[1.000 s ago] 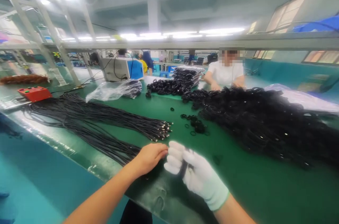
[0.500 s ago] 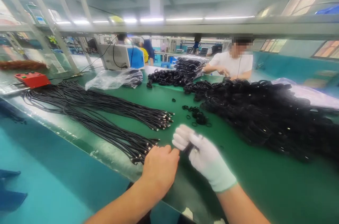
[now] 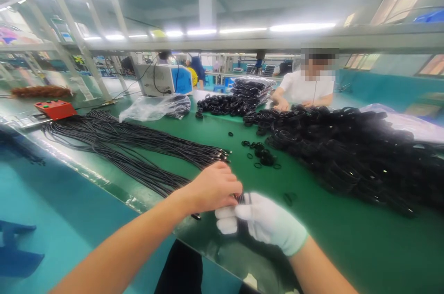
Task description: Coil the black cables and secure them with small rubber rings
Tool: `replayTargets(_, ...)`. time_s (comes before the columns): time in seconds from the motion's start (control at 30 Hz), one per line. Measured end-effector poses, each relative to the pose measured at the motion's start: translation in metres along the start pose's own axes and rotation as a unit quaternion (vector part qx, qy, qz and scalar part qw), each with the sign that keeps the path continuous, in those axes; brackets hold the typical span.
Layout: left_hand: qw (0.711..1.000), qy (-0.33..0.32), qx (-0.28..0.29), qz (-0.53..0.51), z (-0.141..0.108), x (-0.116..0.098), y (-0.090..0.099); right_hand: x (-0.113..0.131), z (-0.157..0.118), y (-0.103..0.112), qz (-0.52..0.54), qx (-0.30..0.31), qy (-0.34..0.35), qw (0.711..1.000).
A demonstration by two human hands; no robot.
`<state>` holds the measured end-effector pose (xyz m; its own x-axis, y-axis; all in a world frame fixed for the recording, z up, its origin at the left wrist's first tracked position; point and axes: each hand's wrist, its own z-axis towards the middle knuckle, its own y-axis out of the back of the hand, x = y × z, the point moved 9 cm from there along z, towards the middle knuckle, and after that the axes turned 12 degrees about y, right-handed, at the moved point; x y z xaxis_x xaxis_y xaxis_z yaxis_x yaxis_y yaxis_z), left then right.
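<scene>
My left hand (image 3: 218,187) is bare, its fingers closed in a pinch at the fingertips of the other hand. My right hand (image 3: 263,220), in a white glove, is wrapped round a coiled black cable (image 3: 240,198). Only a few dark strands of it show between the hands; the rest is hidden by the fingers. Under and behind my left wrist lie two bunches of straight black cables (image 3: 138,139) with metal plugs at their ends. Small black bands (image 3: 265,156) lie loose on the green table (image 3: 208,133) beyond my hands.
A large heap of coiled black cables (image 3: 340,150) covers the right side. Farther back are a smaller pile (image 3: 224,104), a clear plastic bag (image 3: 142,108) and a blue-white machine (image 3: 164,79). A red button box (image 3: 55,109) stands left. A co-worker (image 3: 307,88) sits opposite.
My left hand has moved up and slightly right, over the top of the gloved fingers. My right hand has turned and dropped a little. The view has shifted slightly.
</scene>
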<state>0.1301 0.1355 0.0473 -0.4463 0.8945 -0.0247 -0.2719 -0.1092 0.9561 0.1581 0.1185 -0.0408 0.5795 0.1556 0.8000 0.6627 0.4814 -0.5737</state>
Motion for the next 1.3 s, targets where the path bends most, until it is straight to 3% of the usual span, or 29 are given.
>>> replayTargets(0.1, 1.000, 0.004, 0.015, -0.015, 0.001, -0.005, 0.001, -0.011, -0.002, 0.004, 0.041, -0.019, -0.039, 0.998)
replayTargets(0.23, 0.983, 0.078, 0.114, -0.122, 0.007, 0.007, -0.002, -0.020, -0.006, -0.001, 0.128, -0.005, -0.080, 0.989)
replayTargets(0.3, 0.947, 0.135, 0.161, -0.243, 0.007, 0.020, -0.010, -0.023, -0.008, -0.006, 0.169, 0.004, -0.096, 0.981)
replayTargets(0.37, 0.889, 0.201, 0.182, -0.368, 0.001, 0.033, -0.025, -0.022, -0.008, -0.008, 0.188, 0.003, -0.095, 0.978)
replayTargets(0.43, 0.830, 0.261, 0.173, -0.463, -0.007, 0.041, -0.042, -0.020, -0.006, -0.008, 0.187, -0.012, -0.076, 0.979)
replayTargets(0.5, 0.793, 0.291, 0.126, -0.520, -0.015, 0.044, -0.050, -0.018, -0.004, -0.006, 0.175, -0.027, -0.056, 0.983)
replayTargets(0.63, 0.777, 0.309, 0.044, -0.546, -0.026, 0.042, -0.051, -0.017, -0.002, -0.005, 0.133, -0.018, -0.044, 0.990)
replayTargets(0.83, 0.741, 0.297, 0.069, -0.598, -0.039, 0.029, -0.056, -0.007, -0.003, -0.014, 0.021, 0.033, -0.037, 0.999)
replayTargets(0.93, 0.742, 0.290, 0.049, -0.603, -0.045, 0.023, -0.057, -0.002, -0.004, -0.027, 0.015, 0.081, -0.045, 0.996)
replayTargets(1.17, 0.812, 0.294, -0.047, -0.503, -0.057, 0.011, -0.046, 0.001, -0.010, -0.038, -0.024, 0.142, -0.075, 0.987)
replayTargets(1.3, 0.824, 0.296, -0.078, -0.477, -0.060, 0.008, -0.046, -0.004, -0.015, -0.035, -0.046, 0.155, -0.105, 0.981)
